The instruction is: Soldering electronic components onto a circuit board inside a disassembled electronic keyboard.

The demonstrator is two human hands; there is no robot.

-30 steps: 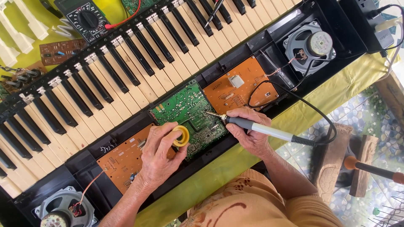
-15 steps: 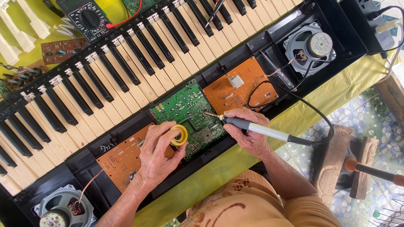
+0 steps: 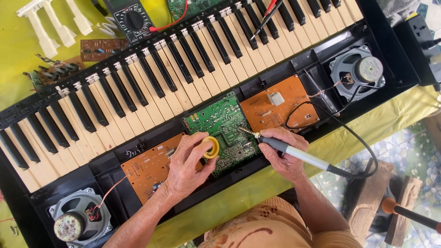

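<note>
An opened electronic keyboard (image 3: 151, 87) lies across a yellow-covered table. My right hand (image 3: 282, 154) grips a grey soldering iron (image 3: 294, 154), its tip resting on the green circuit board (image 3: 223, 126) in the middle of the case. My left hand (image 3: 186, 170) holds a small yellow spool of solder (image 3: 210, 147) at the green board's left edge, partly over an orange circuit board (image 3: 149, 167). A second orange board (image 3: 275, 108) sits to the right of the green one.
Speakers sit at both ends of the case: right (image 3: 358, 71), left (image 3: 78, 220). A multimeter (image 3: 131, 18), loose white key parts (image 3: 50, 23) and small boards (image 3: 98, 48) lie beyond the keys. The iron's black cord (image 3: 363, 151) loops right. A power strip (image 3: 420, 41) and wooden blocks (image 3: 367, 197) are at right.
The view has shifted slightly. Both hands stay at the green board, with the iron's tip and the solder spool in nearly the same places.
</note>
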